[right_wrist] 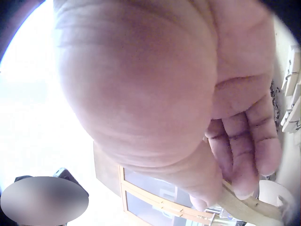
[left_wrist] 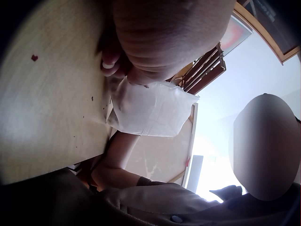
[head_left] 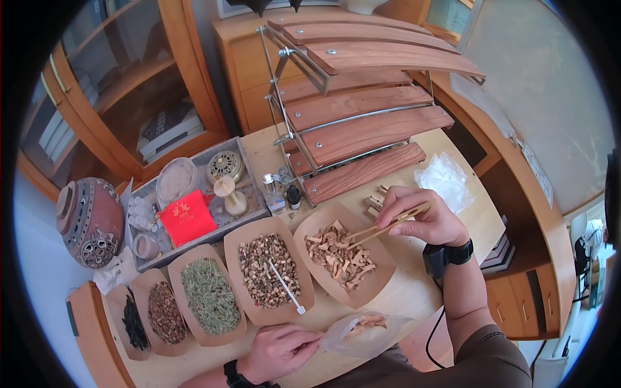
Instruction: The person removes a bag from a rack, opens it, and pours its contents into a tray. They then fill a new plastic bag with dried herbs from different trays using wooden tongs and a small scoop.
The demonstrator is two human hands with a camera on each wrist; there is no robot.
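Observation:
My right hand (head_left: 432,218) pinches wooden tweezers (head_left: 381,228), their tips among tan dried slices (head_left: 336,249) in the rightmost paper tray (head_left: 381,265). In the right wrist view, the thumb and fingers close around the tweezers (right_wrist: 249,207). Low in front of me, my left hand (head_left: 279,349) pinches the edge of a clear plastic bag (head_left: 336,343), which has a few similar dried slices (head_left: 369,323) inside. From the left wrist, the bag (left_wrist: 150,110) looks whitish and hangs beside the fingers. A white stick-like spoon (head_left: 284,288) lies on the brown chopped pieces (head_left: 255,258) in the neighbouring tray.
More paper trays to the left hold green dried herb (head_left: 210,297), reddish-brown bits (head_left: 167,313) and dark strips (head_left: 134,326). Behind them sits a grey tray (head_left: 255,204) with a red packet (head_left: 187,218). A wooden slatted rack (head_left: 362,136) and a crumpled plastic bag (head_left: 445,181) stand farther back.

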